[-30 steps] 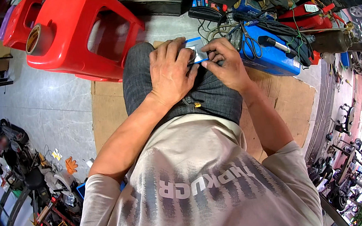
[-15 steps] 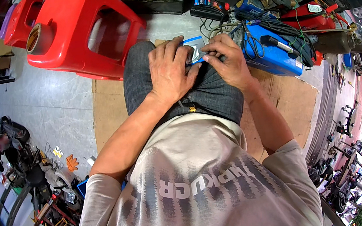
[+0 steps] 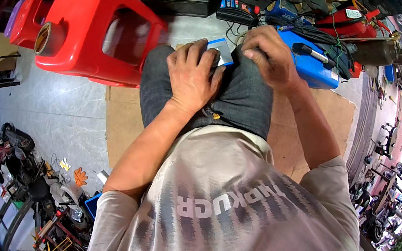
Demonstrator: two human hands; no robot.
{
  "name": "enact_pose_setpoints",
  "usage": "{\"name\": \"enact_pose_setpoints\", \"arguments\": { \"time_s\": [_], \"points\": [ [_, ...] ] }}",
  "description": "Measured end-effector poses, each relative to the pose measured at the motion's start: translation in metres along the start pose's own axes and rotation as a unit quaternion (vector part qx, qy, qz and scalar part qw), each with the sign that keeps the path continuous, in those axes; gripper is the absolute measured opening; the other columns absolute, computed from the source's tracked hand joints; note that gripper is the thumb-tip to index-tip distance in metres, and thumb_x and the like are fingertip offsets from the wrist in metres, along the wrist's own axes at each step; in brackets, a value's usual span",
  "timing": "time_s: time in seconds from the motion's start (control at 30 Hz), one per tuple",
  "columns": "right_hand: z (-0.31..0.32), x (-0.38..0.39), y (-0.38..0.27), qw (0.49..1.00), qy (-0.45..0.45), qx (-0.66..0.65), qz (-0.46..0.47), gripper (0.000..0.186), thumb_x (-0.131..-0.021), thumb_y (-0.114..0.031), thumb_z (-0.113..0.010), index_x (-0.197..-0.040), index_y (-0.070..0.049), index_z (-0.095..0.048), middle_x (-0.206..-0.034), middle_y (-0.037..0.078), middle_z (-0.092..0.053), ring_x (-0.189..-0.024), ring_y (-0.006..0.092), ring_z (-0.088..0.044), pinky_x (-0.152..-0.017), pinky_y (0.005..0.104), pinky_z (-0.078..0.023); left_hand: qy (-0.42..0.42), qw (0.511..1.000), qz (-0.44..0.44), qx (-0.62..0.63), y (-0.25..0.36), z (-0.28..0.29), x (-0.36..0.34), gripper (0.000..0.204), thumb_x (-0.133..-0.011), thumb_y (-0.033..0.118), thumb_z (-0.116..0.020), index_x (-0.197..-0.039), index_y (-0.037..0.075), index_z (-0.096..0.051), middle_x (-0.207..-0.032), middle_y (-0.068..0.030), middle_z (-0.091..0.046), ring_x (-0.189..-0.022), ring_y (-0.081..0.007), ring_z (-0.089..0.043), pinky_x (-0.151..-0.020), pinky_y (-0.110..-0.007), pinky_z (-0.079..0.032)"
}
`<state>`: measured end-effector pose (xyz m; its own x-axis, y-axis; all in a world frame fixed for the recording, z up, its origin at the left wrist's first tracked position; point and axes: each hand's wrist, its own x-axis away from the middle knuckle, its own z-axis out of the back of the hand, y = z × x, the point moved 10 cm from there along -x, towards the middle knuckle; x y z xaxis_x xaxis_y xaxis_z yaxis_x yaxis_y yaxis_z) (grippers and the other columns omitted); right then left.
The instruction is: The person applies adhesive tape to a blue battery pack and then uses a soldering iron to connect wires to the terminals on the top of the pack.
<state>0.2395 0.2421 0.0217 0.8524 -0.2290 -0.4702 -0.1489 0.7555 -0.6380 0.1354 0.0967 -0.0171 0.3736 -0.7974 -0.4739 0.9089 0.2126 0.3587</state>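
A flat silver-grey piece with blue edges is above my lap, between my thighs. My left hand grips its left side, fingers over the top and thumb below; part of the piece is hidden under that hand. Clear of it to the right, my right hand is above my right thigh. Its fingers are curled in with the thumb pressed against them, and whatever may be between them is too small to make out.
A red plastic stool with a tape roll on it stands front left. To the right sits a blue case with cables and a black-and-silver tool. Cardboard lies beneath me; batteries stand ahead.
My right hand has come off the blue-edged piece and moved right, its fingers curling. My left hand still grips the piece. The whole view has shifted slightly.
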Motion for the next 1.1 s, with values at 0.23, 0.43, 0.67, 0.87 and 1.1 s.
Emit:
{"name": "enact_pose_setpoints", "arguments": {
  "time_s": [0.23,0.43,0.67,0.87,1.1],
  "points": [
    [-0.022,0.024,0.021,0.994,-0.051,-0.030,-0.091,0.045,-0.084,-0.002,-0.088,-0.127,-0.006,-0.074,-0.127,0.015,-0.068,-0.120,0.0369,-0.068,-0.104,0.0444,-0.056,0.007,1.000,0.005,0.005,0.005,0.001,-0.002,0.045,-0.089,0.035,-0.088,-0.125,0.012,-0.074,-0.139,-0.0106,-0.073,-0.126,-0.0369,-0.066,-0.104,-0.052,-0.048],
    [-0.046,0.034,0.031,0.990,-0.016,-0.074,-0.123,0.032,-0.091,-0.001,-0.083,-0.123,-0.006,-0.078,-0.124,0.013,-0.068,-0.115,0.0327,-0.070,-0.097,0.0418,-0.059,0.021,1.000,0.015,-0.002,0.005,-0.002,0.000,0.038,-0.093,0.032,-0.086,-0.122,0.011,-0.075,-0.138,-0.0100,-0.074,-0.125,-0.0366,-0.067,-0.104,-0.052,-0.048],
    [-0.046,0.022,0.026,0.998,-0.014,-0.034,-0.060,0.018,-0.094,0.002,-0.079,-0.112,-0.002,-0.078,-0.116,0.012,-0.070,-0.109,0.0317,-0.072,-0.093,0.0418,-0.059,0.026,1.000,0.011,0.000,0.006,-0.002,0.001,0.043,-0.086,0.033,-0.088,-0.121,0.012,-0.075,-0.137,-0.0101,-0.073,-0.126,-0.0359,-0.066,-0.104,-0.053,-0.047],
    [-0.041,0.008,0.010,0.998,-0.037,0.045,-0.001,0.017,-0.092,-0.003,-0.078,-0.108,-0.004,-0.076,-0.115,0.010,-0.071,-0.106,0.0344,-0.072,-0.089,0.0457,-0.060,0.005,1.000,0.023,0.002,0.004,-0.002,0.001,0.049,-0.086,0.034,-0.087,-0.128,0.011,-0.075,-0.142,-0.0096,-0.072,-0.127,-0.0376,-0.065,-0.108,-0.053,-0.047],
    [-0.034,0.010,0.014,0.999,-0.032,-0.004,-0.037,0.027,-0.087,-0.002,-0.079,-0.114,-0.004,-0.076,-0.115,0.012,-0.071,-0.106,0.0353,-0.073,-0.089,0.0451,-0.061,0.039,0.999,0.036,0.005,0.002,-0.001,-0.001,0.034,-0.091,0.028,-0.085,-0.120,0.012,-0.078,-0.137,-0.0072,-0.076,-0.124,-0.0344,-0.068,-0.105,-0.051,-0.048]
  ]
}}
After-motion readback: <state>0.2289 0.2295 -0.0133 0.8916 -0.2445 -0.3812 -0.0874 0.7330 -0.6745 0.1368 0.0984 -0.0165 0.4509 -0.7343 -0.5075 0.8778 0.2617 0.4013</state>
